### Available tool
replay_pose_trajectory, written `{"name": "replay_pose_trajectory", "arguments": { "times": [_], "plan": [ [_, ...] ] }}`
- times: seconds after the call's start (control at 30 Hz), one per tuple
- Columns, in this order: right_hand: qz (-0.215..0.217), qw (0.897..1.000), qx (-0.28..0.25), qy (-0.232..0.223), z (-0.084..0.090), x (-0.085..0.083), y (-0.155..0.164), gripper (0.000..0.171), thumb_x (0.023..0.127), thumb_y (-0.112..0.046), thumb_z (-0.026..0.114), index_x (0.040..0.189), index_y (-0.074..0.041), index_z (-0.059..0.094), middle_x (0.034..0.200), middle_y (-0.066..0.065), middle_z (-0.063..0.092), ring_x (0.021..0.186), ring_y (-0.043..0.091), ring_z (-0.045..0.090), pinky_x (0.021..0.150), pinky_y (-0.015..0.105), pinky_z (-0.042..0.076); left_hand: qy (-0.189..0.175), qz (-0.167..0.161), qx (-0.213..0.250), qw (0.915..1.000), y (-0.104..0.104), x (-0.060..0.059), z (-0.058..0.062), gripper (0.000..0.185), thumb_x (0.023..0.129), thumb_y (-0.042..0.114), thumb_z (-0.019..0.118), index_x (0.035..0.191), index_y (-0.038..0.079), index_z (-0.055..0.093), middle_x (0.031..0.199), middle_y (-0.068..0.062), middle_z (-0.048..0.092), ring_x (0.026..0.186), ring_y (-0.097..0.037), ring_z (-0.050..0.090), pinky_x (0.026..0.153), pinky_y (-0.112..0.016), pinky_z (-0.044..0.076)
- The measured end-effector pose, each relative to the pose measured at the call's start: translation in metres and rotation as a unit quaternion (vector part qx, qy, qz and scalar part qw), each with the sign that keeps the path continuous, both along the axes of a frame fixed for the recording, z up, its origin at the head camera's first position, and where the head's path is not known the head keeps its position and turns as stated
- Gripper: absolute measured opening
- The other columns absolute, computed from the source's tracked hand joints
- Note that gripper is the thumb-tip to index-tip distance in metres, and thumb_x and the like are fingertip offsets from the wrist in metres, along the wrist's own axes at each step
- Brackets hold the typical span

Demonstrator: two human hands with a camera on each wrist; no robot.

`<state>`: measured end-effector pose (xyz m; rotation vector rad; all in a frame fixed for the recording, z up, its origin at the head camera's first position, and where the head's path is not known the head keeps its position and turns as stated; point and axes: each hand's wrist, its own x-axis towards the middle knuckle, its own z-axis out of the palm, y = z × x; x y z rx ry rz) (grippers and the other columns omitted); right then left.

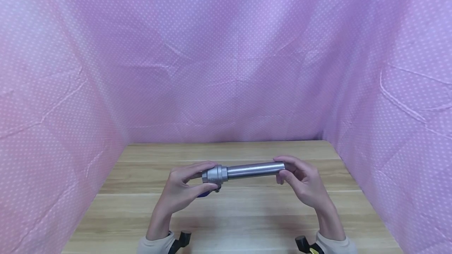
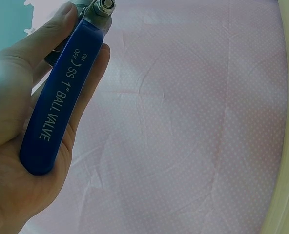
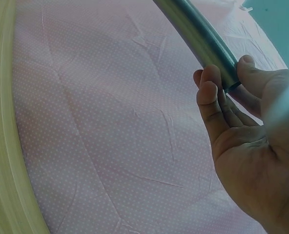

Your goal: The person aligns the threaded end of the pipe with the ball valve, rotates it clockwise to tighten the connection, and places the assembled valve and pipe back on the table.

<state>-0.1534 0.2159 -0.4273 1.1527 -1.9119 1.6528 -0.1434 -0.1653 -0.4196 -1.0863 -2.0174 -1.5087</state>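
Observation:
My left hand (image 1: 181, 189) grips a steel ball valve (image 1: 214, 174) between thumb and fingers. The valve's blue lever handle (image 2: 61, 95) lies along the palm in the left wrist view, lettered SS 1" BALL VALVE with ON and OFF marks. A shiny straight metal pipe (image 1: 252, 170) extends from the valve's right side, its left end at the hex collar; how deep it sits cannot be seen. Thumb and fingers of my right hand (image 1: 305, 183) pinch the pipe's far end, also visible in the right wrist view (image 3: 208, 46). The pipe tilts slightly upward to the right.
Beneath both hands lies a wood-grain table (image 1: 240, 222). Pink dotted cloth (image 1: 229, 69) hangs behind it and along both sides. Black wrist mounts (image 1: 184, 238) show at the cuffs near the table's front.

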Motion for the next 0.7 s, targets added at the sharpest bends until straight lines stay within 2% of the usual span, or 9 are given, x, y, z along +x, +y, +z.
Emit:
{"name": "replay_pose_trajectory", "arguments": {
  "times": [0.17, 0.3, 0.4, 0.57, 0.7],
  "plan": [
    [0.004, 1.0, -0.004, -0.009, 0.001, 0.0002, -0.0005, 0.048, 0.092, 0.035, 0.059, 0.136, 0.015, 0.065, 0.088, 0.014, 0.074, 0.078, 0.015, 0.073, 0.065, 0.025, 0.065, 0.001, 0.001, 0.0, 1.0, 0.0001, 0.0001, 0.0001, 0.057, 0.078, -0.011, 0.098, 0.131, 0.001, 0.081, 0.127, -0.023, 0.084, 0.126, -0.009, 0.078, 0.1, -0.027, 0.071],
    [-0.004, 1.0, -0.004, -0.023, 0.002, 0.0025, -0.0013, 0.051, 0.09, 0.035, 0.062, 0.136, 0.014, 0.066, 0.093, 0.011, 0.076, 0.083, 0.009, 0.075, 0.066, 0.025, 0.067, -0.001, 0.001, 0.0, 1.0, -0.0002, -0.0001, -0.0001, 0.057, 0.078, -0.011, 0.098, 0.131, 0.001, 0.081, 0.127, -0.024, 0.084, 0.126, -0.009, 0.079, 0.1, -0.027, 0.071],
    [0.001, 1.0, -0.01, -0.02, 0.0027, 0.0032, -0.0025, 0.053, 0.088, 0.036, 0.064, 0.137, 0.014, 0.067, 0.106, 0.01, 0.079, 0.088, 0.007, 0.076, 0.068, 0.023, 0.068, -0.002, 0.0, 0.001, 1.0, -0.0005, -0.0001, -0.0002, 0.057, 0.078, -0.011, 0.097, 0.131, 0.001, 0.081, 0.127, -0.024, 0.084, 0.125, -0.009, 0.079, 0.1, -0.027, 0.071],
    [0.02, 1.0, -0.021, 0.0, 0.0032, 0.0022, -0.0038, 0.056, 0.087, 0.037, 0.064, 0.138, 0.015, 0.065, 0.131, 0.013, 0.076, 0.089, 0.012, 0.076, 0.07, 0.024, 0.067, 0.001, 0.001, 0.001, 1.0, -0.0008, 0.0, -0.0005, 0.058, 0.078, -0.011, 0.098, 0.132, 0.001, 0.08, 0.127, -0.024, 0.084, 0.125, -0.009, 0.079, 0.1, -0.027, 0.071],
    [0.021, 1.0, -0.022, 0.005, 0.0025, 0.0015, -0.0042, 0.057, 0.086, 0.037, 0.063, 0.138, 0.015, 0.065, 0.134, 0.014, 0.075, 0.088, 0.013, 0.074, 0.069, 0.024, 0.065, 0.006, 0.002, -0.001, 1.0, -0.0007, -0.0004, -0.0008, 0.058, 0.077, -0.011, 0.098, 0.131, 0.001, 0.081, 0.126, -0.023, 0.084, 0.126, -0.01, 0.079, 0.099, -0.027, 0.072]
  ]
}}
